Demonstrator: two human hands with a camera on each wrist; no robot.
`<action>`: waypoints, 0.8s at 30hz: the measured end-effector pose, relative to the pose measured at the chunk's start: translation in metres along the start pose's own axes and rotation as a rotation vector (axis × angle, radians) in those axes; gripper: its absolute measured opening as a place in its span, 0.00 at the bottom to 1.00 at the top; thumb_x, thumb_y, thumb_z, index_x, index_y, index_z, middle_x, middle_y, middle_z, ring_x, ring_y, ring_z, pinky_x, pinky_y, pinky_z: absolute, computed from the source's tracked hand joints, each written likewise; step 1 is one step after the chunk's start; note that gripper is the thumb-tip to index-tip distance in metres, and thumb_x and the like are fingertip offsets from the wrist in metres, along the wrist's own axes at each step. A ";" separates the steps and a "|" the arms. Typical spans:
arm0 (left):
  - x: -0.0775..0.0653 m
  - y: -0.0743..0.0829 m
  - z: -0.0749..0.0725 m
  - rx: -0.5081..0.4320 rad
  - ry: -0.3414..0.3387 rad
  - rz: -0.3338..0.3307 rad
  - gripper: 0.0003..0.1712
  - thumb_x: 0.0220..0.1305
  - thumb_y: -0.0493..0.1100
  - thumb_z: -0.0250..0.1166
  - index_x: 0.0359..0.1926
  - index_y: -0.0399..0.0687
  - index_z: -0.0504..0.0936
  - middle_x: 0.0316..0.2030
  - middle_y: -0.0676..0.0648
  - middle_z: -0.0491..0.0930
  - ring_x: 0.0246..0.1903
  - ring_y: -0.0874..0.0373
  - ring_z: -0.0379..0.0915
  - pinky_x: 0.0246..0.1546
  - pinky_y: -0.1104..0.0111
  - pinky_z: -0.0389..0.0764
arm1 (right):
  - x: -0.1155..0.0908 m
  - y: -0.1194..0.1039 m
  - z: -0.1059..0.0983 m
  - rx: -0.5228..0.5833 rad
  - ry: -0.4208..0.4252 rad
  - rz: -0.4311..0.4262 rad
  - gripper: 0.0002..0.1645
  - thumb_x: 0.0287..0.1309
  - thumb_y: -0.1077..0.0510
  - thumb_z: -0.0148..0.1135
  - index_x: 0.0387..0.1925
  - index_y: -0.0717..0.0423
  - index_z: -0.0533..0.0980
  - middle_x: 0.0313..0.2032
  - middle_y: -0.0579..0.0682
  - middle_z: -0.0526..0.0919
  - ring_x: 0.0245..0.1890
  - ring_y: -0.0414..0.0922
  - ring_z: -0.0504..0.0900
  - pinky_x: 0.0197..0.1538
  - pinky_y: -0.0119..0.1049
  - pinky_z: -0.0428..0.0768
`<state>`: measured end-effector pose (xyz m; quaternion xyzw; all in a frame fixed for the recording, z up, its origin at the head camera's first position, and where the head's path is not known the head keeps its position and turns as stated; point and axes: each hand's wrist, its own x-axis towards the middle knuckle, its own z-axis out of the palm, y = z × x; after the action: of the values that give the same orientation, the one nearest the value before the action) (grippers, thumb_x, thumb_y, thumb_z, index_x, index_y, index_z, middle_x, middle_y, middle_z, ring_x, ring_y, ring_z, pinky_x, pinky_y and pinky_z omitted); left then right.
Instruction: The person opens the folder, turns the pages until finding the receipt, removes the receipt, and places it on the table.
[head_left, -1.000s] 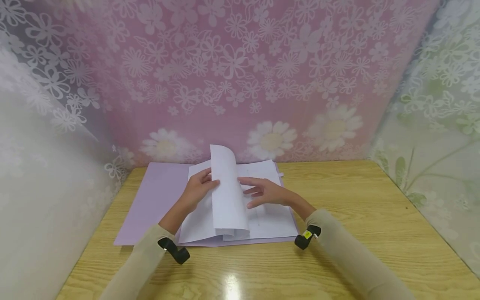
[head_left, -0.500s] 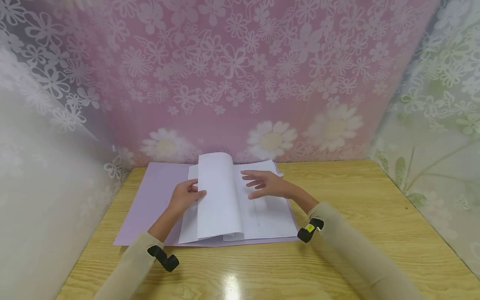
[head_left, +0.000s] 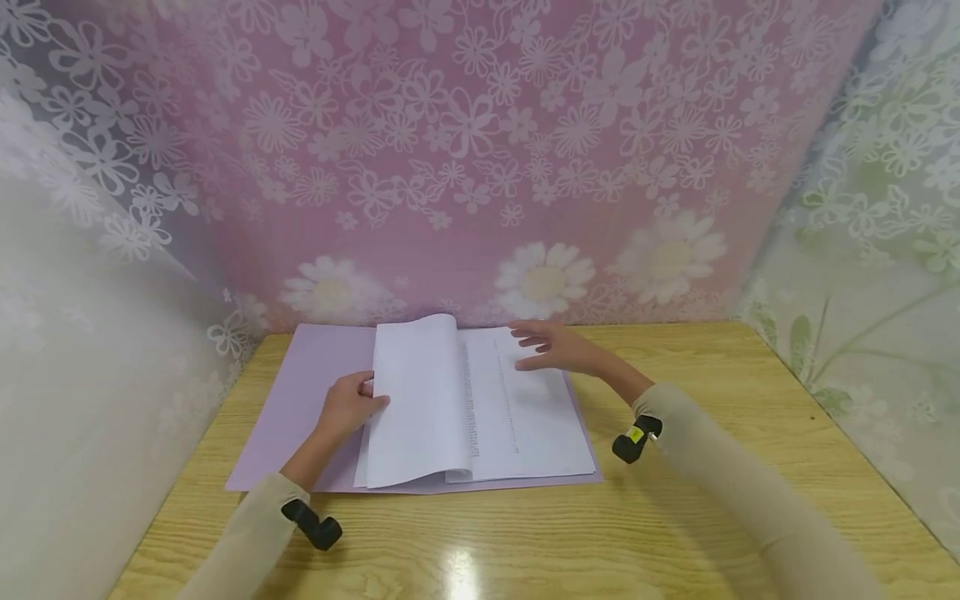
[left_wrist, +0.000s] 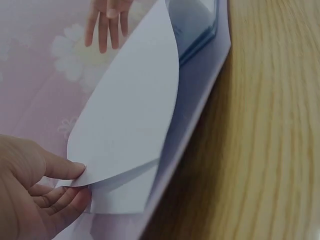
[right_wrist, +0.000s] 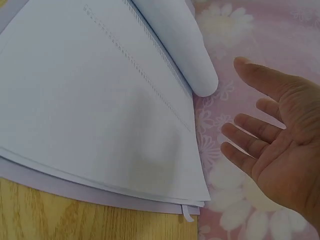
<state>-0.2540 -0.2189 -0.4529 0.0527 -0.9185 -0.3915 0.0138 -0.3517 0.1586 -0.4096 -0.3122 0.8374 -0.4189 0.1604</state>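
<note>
A lilac folder (head_left: pixel 322 354) lies spread on the table, with white sheets fastened inside it. My left hand (head_left: pixel 348 407) pinches the outer edge of a turned sheet (head_left: pixel 416 400) between thumb and fingers. In the left wrist view that sheet (left_wrist: pixel 130 95) bows upward from the thumb, over another white page. Above the far part of the right-hand page (head_left: pixel 525 417) hovers my right hand (head_left: pixel 555 346), fingers spread, holding nothing. The right wrist view shows that hand (right_wrist: pixel 280 135) apart from the page (right_wrist: pixel 100 100), which carries columns of small print.
The wooden table (head_left: pixel 675 500) reaches around the folder on the near and right sides. A pink floral backdrop (head_left: pixel 465 167) stands right behind the folder. A small ribbon tab (right_wrist: pixel 187 213) sticks out from the folder's edge.
My left hand has drawn the sheet left and down, so it lies flatter over the left side. The right hand has moved right and away from the sheet, baring the printed page.
</note>
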 end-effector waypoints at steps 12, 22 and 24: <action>0.000 -0.026 0.003 0.152 0.025 0.235 0.33 0.61 0.33 0.72 0.65 0.25 0.73 0.36 0.37 0.85 0.35 0.49 0.81 0.36 0.60 0.82 | -0.002 0.020 -0.014 -0.084 0.034 0.032 0.48 0.61 0.53 0.72 0.78 0.56 0.60 0.75 0.65 0.63 0.73 0.66 0.66 0.73 0.62 0.67; 0.001 -0.039 0.007 0.280 0.011 0.277 0.28 0.65 0.37 0.70 0.59 0.22 0.74 0.38 0.34 0.74 0.35 0.48 0.72 0.35 0.61 0.76 | -0.003 0.032 -0.018 -0.153 0.114 0.030 0.47 0.61 0.55 0.72 0.76 0.62 0.61 0.74 0.68 0.64 0.72 0.67 0.67 0.71 0.64 0.68; -0.001 -0.041 0.009 0.295 0.012 0.282 0.30 0.66 0.38 0.69 0.62 0.21 0.72 0.46 0.29 0.73 0.44 0.40 0.73 0.44 0.54 0.80 | -0.004 0.035 -0.019 -0.141 0.126 0.033 0.47 0.61 0.56 0.72 0.76 0.64 0.60 0.74 0.69 0.63 0.73 0.67 0.65 0.71 0.65 0.67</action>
<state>-0.2506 -0.2406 -0.4881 -0.0725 -0.9642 -0.2465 0.0659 -0.3727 0.1883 -0.4262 -0.2820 0.8783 -0.3750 0.0917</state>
